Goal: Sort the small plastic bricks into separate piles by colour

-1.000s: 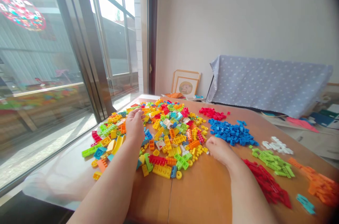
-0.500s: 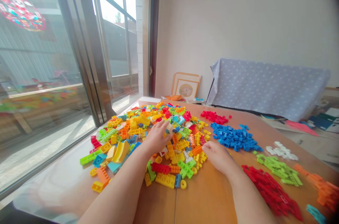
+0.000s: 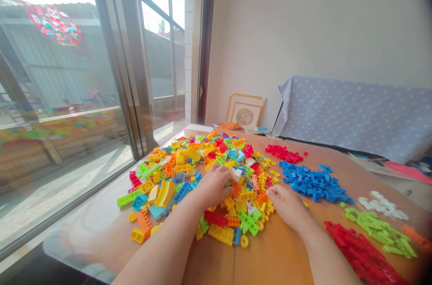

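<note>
A wide heap of mixed toy bricks [image 3: 189, 155] in yellow, orange, red, green, blue and white covers the middle and left of the wooden table [image 3: 266, 262]. My left hand [image 3: 216, 186] rests over the heap, its fingers bent down among the bricks; whatever is under the fingertips is hidden. At the heap's right edge is my right hand [image 3: 286, 202], with thumb and fingers pressed together beside orange and yellow bricks. What it holds, if anything, is too small to make out.
Sorted piles lie to the right: blue [image 3: 312, 180], crimson [image 3: 284, 153], white [image 3: 383, 205], light green [image 3: 380, 230] and red [image 3: 361, 253]. A window [image 3: 67, 78] stands at the left, a cloth-covered object [image 3: 351, 112] behind the table.
The view has turned slightly left, so things appear shifted right. My left hand has come lower and nearer in the heap, its fingers more bent. My right hand remains at the heap's edge.
</note>
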A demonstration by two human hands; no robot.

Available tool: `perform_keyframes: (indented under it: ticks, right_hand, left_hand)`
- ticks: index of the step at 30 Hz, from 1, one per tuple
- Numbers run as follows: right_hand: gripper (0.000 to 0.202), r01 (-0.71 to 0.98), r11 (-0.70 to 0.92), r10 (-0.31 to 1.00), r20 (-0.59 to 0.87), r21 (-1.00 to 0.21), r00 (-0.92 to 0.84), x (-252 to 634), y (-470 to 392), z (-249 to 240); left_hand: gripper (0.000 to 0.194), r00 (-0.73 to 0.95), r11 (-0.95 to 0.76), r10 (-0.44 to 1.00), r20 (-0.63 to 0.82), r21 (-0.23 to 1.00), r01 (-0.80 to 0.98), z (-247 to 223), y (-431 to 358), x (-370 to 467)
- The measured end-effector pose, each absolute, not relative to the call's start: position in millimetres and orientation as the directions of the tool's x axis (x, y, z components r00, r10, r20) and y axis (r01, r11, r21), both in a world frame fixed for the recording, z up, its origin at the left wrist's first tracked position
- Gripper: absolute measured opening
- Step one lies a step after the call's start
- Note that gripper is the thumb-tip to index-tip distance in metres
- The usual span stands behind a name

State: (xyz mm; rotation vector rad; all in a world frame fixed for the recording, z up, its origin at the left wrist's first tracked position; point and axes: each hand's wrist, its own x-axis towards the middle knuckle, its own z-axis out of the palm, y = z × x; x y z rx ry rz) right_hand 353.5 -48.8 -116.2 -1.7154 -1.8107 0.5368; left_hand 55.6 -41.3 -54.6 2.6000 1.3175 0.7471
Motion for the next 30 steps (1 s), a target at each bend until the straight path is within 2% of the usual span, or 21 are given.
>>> perform_keyframes:
  ticks: [4,7,14,17,21,23,26,30]
  right_hand:
    - [0.037,0.739,0.075,0.991,0.131,-0.669,0.019,352.3,-47.1,-119.3]
    - [0.037,0.738,0.064,0.990,0.136,-0.672,0.038,351.8,-45.9,-119.0]
    - [0.036,0.748,0.061,0.986,0.156,-0.660,0.057,352.2,-45.7,-113.7]
    - [0.035,0.751,0.050,0.983,0.165,-0.658,0.079,351.7,-46.6,-113.0]
    - [0.038,0.743,0.031,0.978,0.173,-0.669,0.115,351.8,-47.3,-113.9]
    - [0.039,0.738,0.024,0.978,0.169,-0.675,0.123,351.8,-47.7,-113.9]
    - [0.040,0.736,0.040,0.977,0.180,-0.676,0.112,350.6,-50.3,-111.4]
    - [0.040,0.734,0.062,0.978,0.187,-0.676,0.090,346.5,-56.8,-104.0]
  left_hand:
    - [0.026,0.534,-0.674,0.737,0.414,0.401,0.620,-53.6,-41.6,59.1]
    - [0.030,0.520,-0.674,0.738,0.429,0.501,0.543,-55.1,-40.7,60.1]
    - [0.034,0.392,-0.508,0.839,0.378,0.803,0.313,-50.4,-40.9,61.6]
    - [0.034,0.231,-0.386,0.911,0.341,0.902,0.194,-48.6,-32.0,57.2]
    - [0.025,-0.238,-0.275,0.927,0.289,0.957,0.092,-52.5,-10.3,38.6]
    - [0.026,-0.375,-0.238,0.891,0.255,0.967,0.092,-57.7,-0.5,28.1]
    - [0.024,-0.428,-0.194,0.874,0.231,0.973,0.127,-67.4,8.7,19.1]
    - [0.013,-0.334,-0.190,0.909,0.251,0.960,0.204,-76.3,11.7,20.0]
